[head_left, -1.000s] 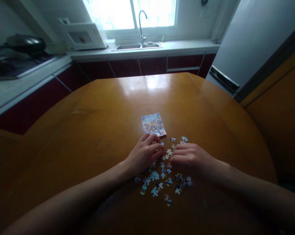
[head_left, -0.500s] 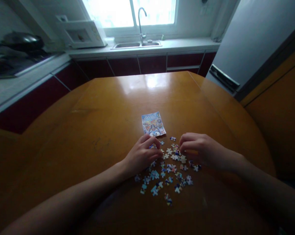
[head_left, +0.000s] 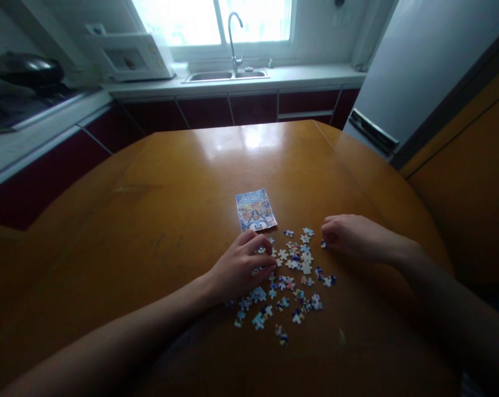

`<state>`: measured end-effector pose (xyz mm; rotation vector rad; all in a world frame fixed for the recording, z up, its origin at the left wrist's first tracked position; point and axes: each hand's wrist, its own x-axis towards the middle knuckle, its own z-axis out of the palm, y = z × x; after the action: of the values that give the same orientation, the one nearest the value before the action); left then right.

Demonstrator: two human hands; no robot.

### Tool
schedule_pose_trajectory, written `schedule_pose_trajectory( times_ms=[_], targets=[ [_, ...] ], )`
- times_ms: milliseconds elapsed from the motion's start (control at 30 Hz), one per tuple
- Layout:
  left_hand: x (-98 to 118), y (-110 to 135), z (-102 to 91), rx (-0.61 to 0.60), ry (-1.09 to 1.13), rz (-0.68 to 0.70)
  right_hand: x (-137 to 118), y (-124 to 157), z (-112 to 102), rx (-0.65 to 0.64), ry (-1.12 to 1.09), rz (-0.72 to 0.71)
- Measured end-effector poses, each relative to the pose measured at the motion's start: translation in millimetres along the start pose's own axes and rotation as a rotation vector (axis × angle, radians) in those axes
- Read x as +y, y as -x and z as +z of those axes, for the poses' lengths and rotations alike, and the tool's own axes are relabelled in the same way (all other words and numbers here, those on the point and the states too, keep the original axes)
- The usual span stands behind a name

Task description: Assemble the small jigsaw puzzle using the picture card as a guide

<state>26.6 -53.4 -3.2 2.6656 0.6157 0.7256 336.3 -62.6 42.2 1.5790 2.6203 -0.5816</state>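
Many small jigsaw puzzle pieces (head_left: 287, 283) lie loosely spread on the wooden table, some picture side up and some showing a pale back. My left hand (head_left: 246, 264) rests over the left part of the spread, its curved fingers apart and pieces visible in the gap between them. Right of the spread is my right hand (head_left: 348, 236), closed, its fingers curled down. A dark blue and white puzzle piece (head_left: 324, 244) shows at its fingertips. Just beyond the left hand lies a printed picture sheet (head_left: 256, 209) with a blue cartoon design.
The large rounded wooden table (head_left: 183, 182) fills the foreground. Behind it run a counter with a double sink (head_left: 212, 76) and a white microwave (head_left: 129, 58). A pan (head_left: 26, 69) sits on the stove at left; a grey fridge (head_left: 423, 66) stands at right.
My right hand has moved right, away from the middle of the pieces, with a piece now visible at its fingertips. My left hand stays nearly in place. The view has shifted slightly.
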Motion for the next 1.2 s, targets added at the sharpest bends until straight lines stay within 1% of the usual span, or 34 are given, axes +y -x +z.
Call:
schedule_pose_trajectory(
  times_ms=[133,233,333,400,500,667,900,1033,1133,1200],
  targets=[
    [-3,0,0.7,0.057,-0.01,-0.037,5,-1,-4,-0.059,-0.053,-0.013],
    [-6,0,0.8,0.117,-0.027,-0.096,10,0,-6,-0.017,-0.078,0.009],
    [-9,1,2.4,0.143,-0.037,-0.103,13,0,-6,0.031,-0.073,0.06],
    [-11,2,4.3,0.126,-0.044,-0.093,13,-1,-5,0.007,-0.06,0.064],
    [-13,4,6.8,0.07,-0.056,-0.091,14,-3,-2,-0.043,-0.054,0.048],
    [-16,7,7.3,0.002,-0.094,-0.086,18,-4,1,-0.058,-0.088,0.042],
    [-16,6,6.5,0.016,-0.142,-0.078,27,-1,-8,-0.122,-0.062,0.132],
    [-18,6,7.1,0.007,-0.134,-0.08,19,4,-8,-0.162,-0.04,0.139],
    [-18,6,6.6,-0.003,-0.134,-0.082,9,6,-7,-0.191,-0.071,0.092],
    [-17,6,5.0,-0.013,-0.145,-0.077,4,7,-6,-0.183,-0.087,0.055]
  ],
)
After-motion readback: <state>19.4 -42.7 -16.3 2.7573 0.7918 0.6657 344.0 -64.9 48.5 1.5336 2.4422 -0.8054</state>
